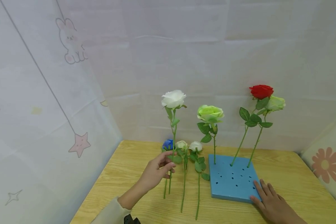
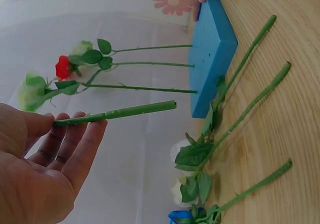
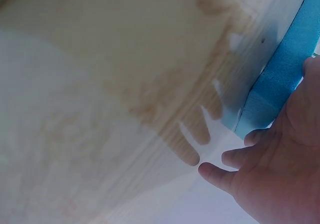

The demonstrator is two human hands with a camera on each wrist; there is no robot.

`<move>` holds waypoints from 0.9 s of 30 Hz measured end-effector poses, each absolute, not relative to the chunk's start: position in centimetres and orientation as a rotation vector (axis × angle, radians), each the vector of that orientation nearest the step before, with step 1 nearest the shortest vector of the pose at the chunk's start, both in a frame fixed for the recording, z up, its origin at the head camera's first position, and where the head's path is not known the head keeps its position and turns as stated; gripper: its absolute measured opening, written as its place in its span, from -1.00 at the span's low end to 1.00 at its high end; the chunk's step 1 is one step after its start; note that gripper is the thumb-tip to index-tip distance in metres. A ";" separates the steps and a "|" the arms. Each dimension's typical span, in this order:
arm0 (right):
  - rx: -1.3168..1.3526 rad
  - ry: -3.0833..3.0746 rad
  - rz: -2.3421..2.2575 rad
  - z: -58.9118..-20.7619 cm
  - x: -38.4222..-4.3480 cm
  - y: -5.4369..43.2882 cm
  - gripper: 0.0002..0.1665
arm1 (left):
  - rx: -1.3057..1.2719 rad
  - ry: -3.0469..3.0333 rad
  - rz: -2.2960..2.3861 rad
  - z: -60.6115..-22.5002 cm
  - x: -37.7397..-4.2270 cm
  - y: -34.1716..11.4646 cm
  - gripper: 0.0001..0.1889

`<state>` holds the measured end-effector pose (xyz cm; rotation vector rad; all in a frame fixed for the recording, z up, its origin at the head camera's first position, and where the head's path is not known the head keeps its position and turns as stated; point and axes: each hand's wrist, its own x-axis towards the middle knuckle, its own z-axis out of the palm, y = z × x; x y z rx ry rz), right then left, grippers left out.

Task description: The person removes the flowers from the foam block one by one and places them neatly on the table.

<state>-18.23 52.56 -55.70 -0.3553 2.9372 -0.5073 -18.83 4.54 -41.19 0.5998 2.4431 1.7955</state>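
Observation:
My left hand (image 1: 156, 172) pinches the stem of a white rose (image 1: 173, 99), holding it upright above the table. In the left wrist view the cut end of that stem (image 2: 142, 109) sticks out past my fingers. A blue foam block (image 1: 232, 180) with several holes lies to the right. Standing in it are a bright green rose (image 1: 210, 113), a red rose (image 1: 261, 91) and a pale green rose (image 1: 276, 103). My right hand (image 1: 273, 202) rests at the block's right front edge, fingers extended, with the thumb and a fingertip touching it.
On the wooden table (image 1: 145, 205) between my left hand and the block lie a blue rose (image 1: 168, 144), a cream rose (image 1: 181, 145) and a white rose (image 1: 195, 146), stems toward me. A pale curtain (image 1: 168, 62) hangs behind and at the sides.

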 end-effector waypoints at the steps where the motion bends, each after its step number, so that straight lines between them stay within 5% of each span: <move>1: -0.349 2.934 -0.506 -55.7 -18.2 52.6 0.01 | 0.576 2.430 1.800 -41.5 -18.9 4.2 -0.52; 27: -0.286 2.865 -0.514 -55.4 -18.3 52.4 0.09 | 0.256 2.188 1.806 -46.1 -20.8 -3.9 -0.45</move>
